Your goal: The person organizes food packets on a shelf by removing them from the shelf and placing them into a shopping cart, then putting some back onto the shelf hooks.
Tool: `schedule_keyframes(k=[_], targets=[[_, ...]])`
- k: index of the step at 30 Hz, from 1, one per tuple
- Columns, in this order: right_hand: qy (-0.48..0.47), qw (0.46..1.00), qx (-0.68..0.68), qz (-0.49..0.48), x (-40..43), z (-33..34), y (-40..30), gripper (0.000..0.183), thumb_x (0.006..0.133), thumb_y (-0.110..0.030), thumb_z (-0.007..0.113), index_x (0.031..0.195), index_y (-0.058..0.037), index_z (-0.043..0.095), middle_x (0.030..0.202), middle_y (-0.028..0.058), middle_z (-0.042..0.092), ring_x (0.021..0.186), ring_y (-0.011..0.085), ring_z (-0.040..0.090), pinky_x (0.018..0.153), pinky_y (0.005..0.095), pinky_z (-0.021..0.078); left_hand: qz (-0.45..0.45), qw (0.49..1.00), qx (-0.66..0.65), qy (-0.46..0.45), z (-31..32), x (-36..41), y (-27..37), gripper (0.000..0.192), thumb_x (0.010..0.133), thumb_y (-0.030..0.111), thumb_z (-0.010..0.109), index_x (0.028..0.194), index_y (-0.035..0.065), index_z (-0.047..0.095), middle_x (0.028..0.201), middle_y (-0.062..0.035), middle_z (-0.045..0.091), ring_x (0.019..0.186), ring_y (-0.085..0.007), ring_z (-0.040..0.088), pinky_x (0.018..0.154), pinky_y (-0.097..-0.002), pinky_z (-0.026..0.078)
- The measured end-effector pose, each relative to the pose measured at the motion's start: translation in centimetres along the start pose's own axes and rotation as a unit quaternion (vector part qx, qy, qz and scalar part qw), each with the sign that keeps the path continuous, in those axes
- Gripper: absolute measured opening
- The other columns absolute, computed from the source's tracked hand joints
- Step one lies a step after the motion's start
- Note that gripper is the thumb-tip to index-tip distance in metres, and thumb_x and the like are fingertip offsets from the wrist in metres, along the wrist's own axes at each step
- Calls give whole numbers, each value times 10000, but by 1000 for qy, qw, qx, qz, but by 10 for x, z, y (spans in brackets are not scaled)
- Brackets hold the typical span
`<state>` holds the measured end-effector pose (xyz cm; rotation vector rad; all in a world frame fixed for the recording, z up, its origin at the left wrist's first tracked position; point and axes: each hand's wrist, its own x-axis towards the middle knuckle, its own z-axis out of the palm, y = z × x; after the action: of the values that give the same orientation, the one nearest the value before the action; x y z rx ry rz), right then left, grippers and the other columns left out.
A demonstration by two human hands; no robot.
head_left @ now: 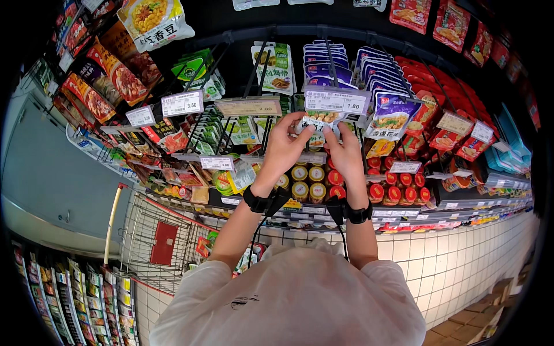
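Note:
Both of my hands are raised to a shelf display of hanging snack packets. Between them is a foil packet with a food picture [321, 117], its upper part hidden behind a price tag holder [336, 101]. My left hand [283, 140] pinches the packet's lower left edge, thumb in front. On the other side, my right hand [347, 151] has its thumb on the packet's front and fingers at its right edge. Purple packets [326, 69] hang in a row behind the tag, and another purple packet [389, 112] hangs to the right.
Metal hooks with tags jut out around my hands. Below them stand yellow-lidded jars [308, 181] and red-lidded jars [391, 194]. A wire shopping cart [143, 242] holding some goods is at my left. Cardboard boxes [465, 322] lie on the tiled floor [437, 259] at lower right.

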<state>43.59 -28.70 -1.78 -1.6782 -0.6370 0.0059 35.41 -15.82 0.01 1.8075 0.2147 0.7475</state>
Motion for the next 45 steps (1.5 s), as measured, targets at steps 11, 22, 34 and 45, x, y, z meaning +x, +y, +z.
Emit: schedule_keyframes(k=[11, 22, 34, 45], targets=[[-70, 996, 29, 51, -36, -20, -39, 363, 891, -297, 586, 1080, 12, 578, 703, 65, 586, 564, 93, 454, 523, 270, 387, -23, 999, -29, -32, -15, -33, 30, 402, 824, 145, 694, 1140, -52, 541, 943, -59, 608, 808, -71, 552, 646, -206, 449], [-147, 984, 97, 42, -56, -6, -25, 272, 857, -170, 633, 1054, 17, 613, 821, 52, 646, 638, 49, 504, 568, 230, 423, -22, 1000, -4, -7, -42, -70, 25, 341, 790, 146, 714, 1047, -29, 575, 885, -81, 617, 768, -101, 580, 629, -237, 486], [-378, 926, 20, 7, -93, 80, -55, 275, 768, -97, 697, 1003, 31, 631, 858, 133, 685, 768, 188, 650, 704, 305, 502, -171, 979, 85, 68, -148, -169, 18, 329, 698, 89, 797, 965, -7, 631, 790, -22, 640, 686, -64, 581, 591, -223, 467], [-611, 792, -13, -15, -194, 216, -45, 251, 838, -201, 660, 790, 33, 580, 614, 39, 548, 549, 73, 473, 491, 266, 390, -291, 925, 99, 223, -241, -328, -1, 312, 679, 200, 813, 793, -6, 608, 587, 2, 554, 533, -46, 474, 476, -228, 358]])
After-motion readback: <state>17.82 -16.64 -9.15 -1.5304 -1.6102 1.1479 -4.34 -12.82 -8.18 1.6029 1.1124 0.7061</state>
